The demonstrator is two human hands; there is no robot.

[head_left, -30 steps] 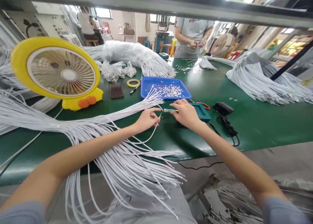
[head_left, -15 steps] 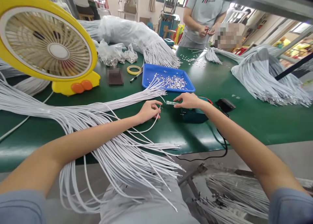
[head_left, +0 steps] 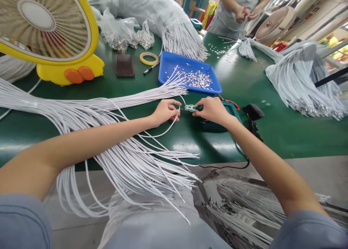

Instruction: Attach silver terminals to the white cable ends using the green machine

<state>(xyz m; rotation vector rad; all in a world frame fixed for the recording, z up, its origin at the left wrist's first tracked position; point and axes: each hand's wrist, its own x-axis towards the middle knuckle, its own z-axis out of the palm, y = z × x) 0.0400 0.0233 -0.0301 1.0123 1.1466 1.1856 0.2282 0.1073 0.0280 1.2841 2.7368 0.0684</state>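
Note:
My left hand (head_left: 165,111) is closed in a pinch on the end of a thin white cord (head_left: 163,132) that loops down over the green table (head_left: 285,133). Right beside it, my right hand (head_left: 213,109) pinches a small metal clip (head_left: 191,107), its tip almost touching the cord end. A large bundle of white cords (head_left: 81,111) fans from the left across the table and over its front edge onto my lap. A blue tray (head_left: 168,64) with several small metal pieces lies just beyond my hands. A teal box (head_left: 231,109) sits under my right wrist.
A yellow desk fan (head_left: 51,27) stands at the back left. Tape roll (head_left: 149,58), pen and bags of metal parts lie behind the tray. A black adapter (head_left: 253,111) with cable sits right. More cord bundles (head_left: 301,78) lie far right. Another person (head_left: 241,5) works across the table.
The camera has tilted down and closer. My right hand has brought the metal clip nearer to the cord end held by my left hand.

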